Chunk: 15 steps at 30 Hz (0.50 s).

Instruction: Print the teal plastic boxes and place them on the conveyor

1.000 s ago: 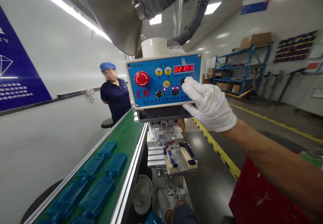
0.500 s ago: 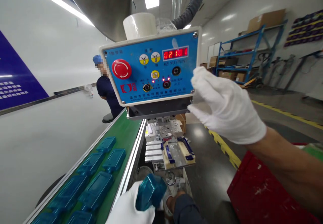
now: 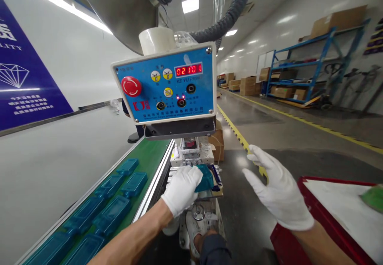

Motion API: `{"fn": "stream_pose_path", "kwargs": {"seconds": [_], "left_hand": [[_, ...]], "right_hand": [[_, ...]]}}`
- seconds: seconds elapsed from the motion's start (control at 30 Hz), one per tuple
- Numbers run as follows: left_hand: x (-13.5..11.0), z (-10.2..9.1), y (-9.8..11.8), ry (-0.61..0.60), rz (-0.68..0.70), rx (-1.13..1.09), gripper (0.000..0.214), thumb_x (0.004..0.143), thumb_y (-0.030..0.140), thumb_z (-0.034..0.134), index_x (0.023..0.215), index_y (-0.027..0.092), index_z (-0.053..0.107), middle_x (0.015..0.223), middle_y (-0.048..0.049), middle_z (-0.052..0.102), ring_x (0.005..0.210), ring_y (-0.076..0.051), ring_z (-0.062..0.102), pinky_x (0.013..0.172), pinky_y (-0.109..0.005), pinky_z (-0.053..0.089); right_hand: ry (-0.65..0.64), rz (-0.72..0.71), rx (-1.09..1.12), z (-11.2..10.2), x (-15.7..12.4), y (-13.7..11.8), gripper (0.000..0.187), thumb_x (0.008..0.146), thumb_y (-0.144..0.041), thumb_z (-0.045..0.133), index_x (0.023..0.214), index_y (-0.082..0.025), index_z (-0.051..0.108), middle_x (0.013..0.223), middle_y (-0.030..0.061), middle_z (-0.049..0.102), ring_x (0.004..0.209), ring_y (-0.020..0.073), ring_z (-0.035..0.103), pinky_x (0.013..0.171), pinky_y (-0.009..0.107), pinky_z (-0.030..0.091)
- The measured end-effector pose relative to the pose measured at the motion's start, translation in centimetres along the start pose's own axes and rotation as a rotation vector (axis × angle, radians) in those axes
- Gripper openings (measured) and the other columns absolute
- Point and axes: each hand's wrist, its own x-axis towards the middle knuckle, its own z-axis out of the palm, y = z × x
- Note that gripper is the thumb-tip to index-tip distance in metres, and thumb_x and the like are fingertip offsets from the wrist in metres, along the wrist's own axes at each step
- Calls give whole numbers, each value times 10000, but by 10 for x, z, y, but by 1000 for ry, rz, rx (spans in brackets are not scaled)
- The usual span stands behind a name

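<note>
Factory aisle, blue control panel [image 3: 164, 82] at 12 o'clock; left hand [image 3: 181, 189], fingers gripping teal plastic case [image 3: 206, 178] at 6 o'clock; right hand [image 3: 277, 189] empty, fingers spread wide, at 4 o'clock

Gloved left hand [image 3: 181, 190] on teal plastic case [image 3: 206, 178] in pad-printer jig [image 3: 216, 193]

Blue steel shelving [image 3: 302, 63] with cartons [image 3: 283, 93] beside a yellow-lined floor [image 3: 257, 127]

The left hand [image 3: 181, 189] has carried the blue plastic case [image 3: 206, 178] up onto the printer's metal plate [image 3: 212, 193], and the right hand [image 3: 278, 189] has dropped away from the control panel [image 3: 164, 82], fingers spread, over the floor.
</note>
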Motion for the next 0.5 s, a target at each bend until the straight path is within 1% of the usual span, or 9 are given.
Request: {"fn": "stream_pose_path", "kwargs": {"seconds": [0.1,0.2,0.23,0.3,0.37,0.4,0.43,0.5], "left_hand": [[21,18,0,-69,32,42,349,770,122,686,1108,149,600,1085,-132,666,1049,-327,637,936,-443,512],[30,28,2,-87,65,-11,369,803,188,731,1145,147,597,1158,-138,660,1086,-321,619,974,-443,500],[30,29,3,-70,80,-55,405,820,248,756,1178,153,590,1203,-135,651,1120,-319,605,1005,-447,489],[28,28,5,-11,87,-148,514,835,420,788,1229,167,576,1266,-127,626,1177,-323,574,1065,-465,461],[25,25,6,40,53,-199,626,826,573,774,1250,159,572,1279,-138,607,1193,-337,555,1089,-489,446],[24,24,5,49,33,-206,664,808,614,773,1242,150,577,1269,-145,603,1181,-343,555,1082,-494,452],[24,23,3,45,20,-204,683,787,614,788,1235,142,580,1261,-148,602,1168,-346,558,1072,-491,461],[25,25,-1,7,40,-163,649,761,492,828,1239,129,580,1263,-151,606,1159,-342,563,1059,-470,473]], "right_hand": [[-16,37,33,-1,-12,5,585,1022,-396,587,1568,-257,427,1237,116,726,1034,289,742,920,505,614],[-31,51,61,-1,-21,11,587,1024,-399,591,1572,-274,422,1237,105,730,1026,282,746,924,499,617],[-36,50,67,0,-23,12,581,1025,-398,591,1568,-274,426,1233,103,732,1018,279,749,921,494,620],[-45,42,74,1,-27,16,562,1027,-398,589,1554,-268,444,1226,105,734,994,271,754,902,476,629],[-51,35,79,2,-30,19,544,1031,-403,585,1541,-262,461,1207,105,738,965,259,759,875,447,637],[-53,36,82,2,-32,21,542,1032,-407,585,1539,-262,464,1210,106,737,956,254,761,870,436,638],[-55,44,87,1,-34,23,543,1032,-415,585,1540,-265,464,1223,109,733,953,251,762,874,430,637],[-65,68,96,0,-39,26,552,1033,-430,582,1548,-272,458,1269,115,718,963,251,763,894,431,629]]}}
